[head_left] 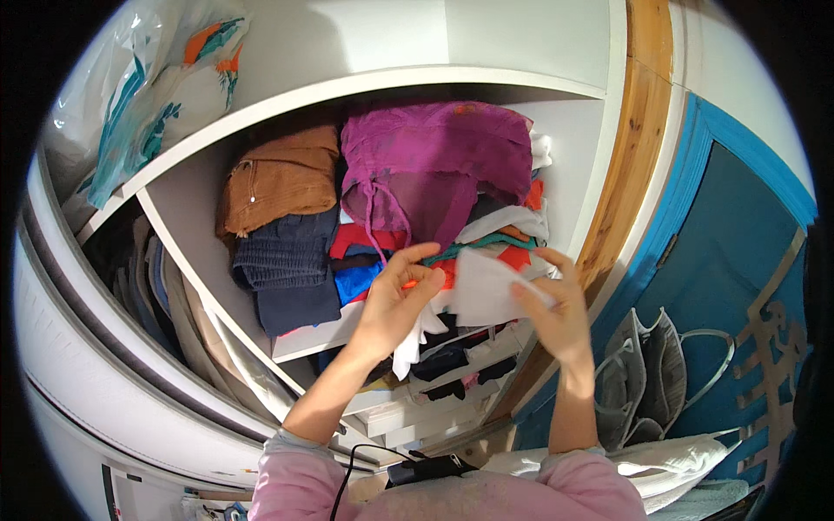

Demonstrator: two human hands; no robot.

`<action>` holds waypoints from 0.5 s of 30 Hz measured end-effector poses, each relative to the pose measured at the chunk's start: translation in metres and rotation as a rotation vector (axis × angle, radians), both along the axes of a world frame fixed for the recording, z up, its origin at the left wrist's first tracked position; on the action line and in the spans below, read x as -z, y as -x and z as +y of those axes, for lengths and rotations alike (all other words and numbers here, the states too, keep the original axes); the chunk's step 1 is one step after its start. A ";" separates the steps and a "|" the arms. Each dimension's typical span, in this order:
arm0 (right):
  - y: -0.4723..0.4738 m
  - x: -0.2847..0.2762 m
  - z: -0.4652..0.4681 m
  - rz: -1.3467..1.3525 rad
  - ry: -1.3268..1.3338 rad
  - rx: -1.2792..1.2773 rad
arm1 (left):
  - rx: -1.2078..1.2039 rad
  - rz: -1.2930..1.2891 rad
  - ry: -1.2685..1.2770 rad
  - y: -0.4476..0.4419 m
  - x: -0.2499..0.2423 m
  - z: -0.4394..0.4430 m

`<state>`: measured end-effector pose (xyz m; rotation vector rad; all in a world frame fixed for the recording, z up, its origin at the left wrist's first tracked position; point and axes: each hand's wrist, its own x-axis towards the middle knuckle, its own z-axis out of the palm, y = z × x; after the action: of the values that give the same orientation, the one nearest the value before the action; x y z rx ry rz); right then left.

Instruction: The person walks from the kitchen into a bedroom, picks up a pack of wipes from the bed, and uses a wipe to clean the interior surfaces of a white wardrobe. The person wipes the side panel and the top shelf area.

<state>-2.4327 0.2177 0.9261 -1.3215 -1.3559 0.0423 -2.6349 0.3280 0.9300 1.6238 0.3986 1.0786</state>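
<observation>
In front of the wardrobe shelf, my right hand (557,306) pinches a thin white cloth (485,290) by its right side; the cloth is slightly blurred. My left hand (401,299) is raised to the left of that cloth, thumb and forefinger curved toward each other; whether it grips anything is unclear. White fabric (417,342) hangs just below it. Behind the hands, a purple garment with a drawstring (436,156) lies on a stack of colourful folded clothes (368,280). Left of it, brown folded trousers (283,176) rest on dark folded clothes (287,267).
Hanging clothes (156,280) fill the left compartment. A patterned plastic bag (150,98) sits on the upper shelf (391,77). Lower down are white drawers (423,417) holding small garments. On the right stand a blue door (690,260) and a hanging grey fabric bag (642,378).
</observation>
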 end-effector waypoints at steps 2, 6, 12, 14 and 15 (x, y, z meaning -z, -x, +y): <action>-0.012 0.004 -0.004 0.083 0.023 0.086 | 0.138 -0.046 0.153 0.008 -0.005 -0.006; -0.015 0.041 0.008 0.284 0.198 0.050 | 0.262 -0.163 0.191 0.004 0.014 -0.005; 0.021 0.059 0.021 0.950 0.302 -0.633 | 0.334 -0.222 0.115 -0.007 0.025 -0.011; 0.029 0.054 0.019 1.129 0.384 -0.827 | 0.259 -0.112 0.021 -0.006 0.028 -0.014; 0.033 0.047 0.015 1.179 0.419 -0.786 | 0.213 -0.054 -0.027 -0.008 0.030 -0.015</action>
<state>-2.4655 0.2326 0.8788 -0.7151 -0.7215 1.4615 -2.6272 0.3134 0.8997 1.6173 0.1710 0.9669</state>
